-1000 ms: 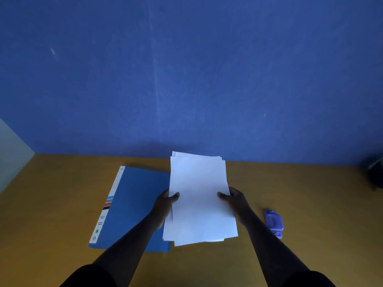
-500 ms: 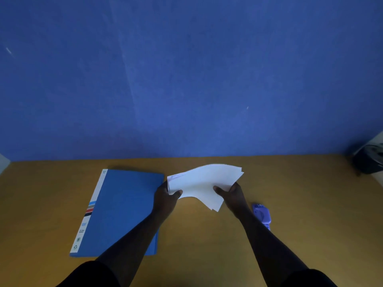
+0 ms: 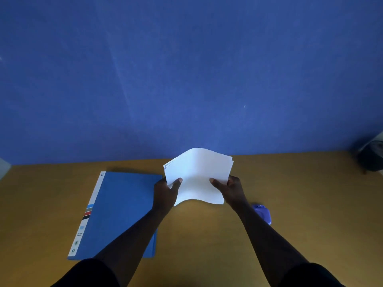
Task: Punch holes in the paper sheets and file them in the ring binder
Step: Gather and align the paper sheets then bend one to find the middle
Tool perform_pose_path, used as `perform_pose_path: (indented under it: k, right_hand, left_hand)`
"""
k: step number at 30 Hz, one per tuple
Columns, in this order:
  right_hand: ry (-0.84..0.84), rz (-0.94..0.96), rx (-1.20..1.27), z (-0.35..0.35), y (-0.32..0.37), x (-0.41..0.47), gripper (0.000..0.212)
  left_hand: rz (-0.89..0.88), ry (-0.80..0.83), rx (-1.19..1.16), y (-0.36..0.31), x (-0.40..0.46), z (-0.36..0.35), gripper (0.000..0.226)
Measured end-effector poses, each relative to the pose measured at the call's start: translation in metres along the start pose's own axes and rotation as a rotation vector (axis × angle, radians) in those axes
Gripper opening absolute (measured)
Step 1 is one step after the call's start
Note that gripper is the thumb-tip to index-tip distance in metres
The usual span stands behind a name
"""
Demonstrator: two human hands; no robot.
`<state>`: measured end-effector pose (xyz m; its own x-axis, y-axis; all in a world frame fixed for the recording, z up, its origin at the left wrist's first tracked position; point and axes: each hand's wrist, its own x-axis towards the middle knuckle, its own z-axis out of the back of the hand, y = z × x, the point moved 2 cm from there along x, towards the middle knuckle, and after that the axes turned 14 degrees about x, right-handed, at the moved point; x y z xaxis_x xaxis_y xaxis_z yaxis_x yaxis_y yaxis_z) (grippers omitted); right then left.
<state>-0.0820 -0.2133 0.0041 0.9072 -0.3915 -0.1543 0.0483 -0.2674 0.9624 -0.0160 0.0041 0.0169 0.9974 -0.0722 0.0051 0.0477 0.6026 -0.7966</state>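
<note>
In the head view, a person holds a stack of white paper sheets (image 3: 198, 176) up off a yellow-brown table (image 3: 300, 183), roughly in the middle of the scene and in front of a blue wall (image 3: 186, 69). The left hand (image 3: 165, 193) grips the stack's left edge, thumb curled over the top sheet and the other fingers hidden underneath. The right hand (image 3: 232, 188) grips the right edge the same way, thumb lying across the top of the paper. The stack sags and bows between the two hands, its far edge lifted and its near edge curling down towards the table; the sheets are slightly fanned at the far right corner. A closed blue ring binder (image 3: 122, 210) lies flat on the table to the left of the paper, its white spine strip along its left side; the left forearm crosses over its near right part. A small purple hole punch (image 3: 263, 213) sits on the table just to the right of the right forearm, which partly hides it. A dark object (image 3: 371, 158) stands at the far right edge of the table, too dim to identify.
</note>
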Motion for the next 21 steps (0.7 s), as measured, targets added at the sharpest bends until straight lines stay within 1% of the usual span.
perform_pose_path:
  k: [3, 5, 9, 12, 16, 21]
  right_hand:
    - [-0.004, -0.039, 0.03, 0.0, 0.0, 0.001, 0.022]
    - [-0.002, -0.057, 0.05, 0.0, 0.001, 0.0, 0.02]
    - [-0.014, -0.071, 0.18, 0.001, 0.004, -0.001, 0.022]
    - [-0.02, -0.067, 0.236, 0.0, 0.008, -0.001, 0.021]
    - [-0.015, -0.088, 0.166, 0.002, 0.004, 0.001, 0.025]
    - [-0.023, -0.119, 0.081, 0.004, -0.008, 0.003, 0.022]
  left_hand:
    - [0.007, -0.002, -0.026, 0.0, 0.0, -0.002, 0.023]
    - [0.021, 0.035, -0.047, -0.001, 0.001, -0.004, 0.024]
    - [0.08, 0.058, -0.126, -0.003, 0.003, -0.005, 0.019]
    - [0.076, 0.055, -0.134, -0.005, 0.005, -0.006, 0.015]
    - [0.098, 0.079, -0.145, -0.005, 0.005, -0.01, 0.018]
    - [0.174, 0.13, -0.157, 0.002, 0.007, -0.017, 0.019]
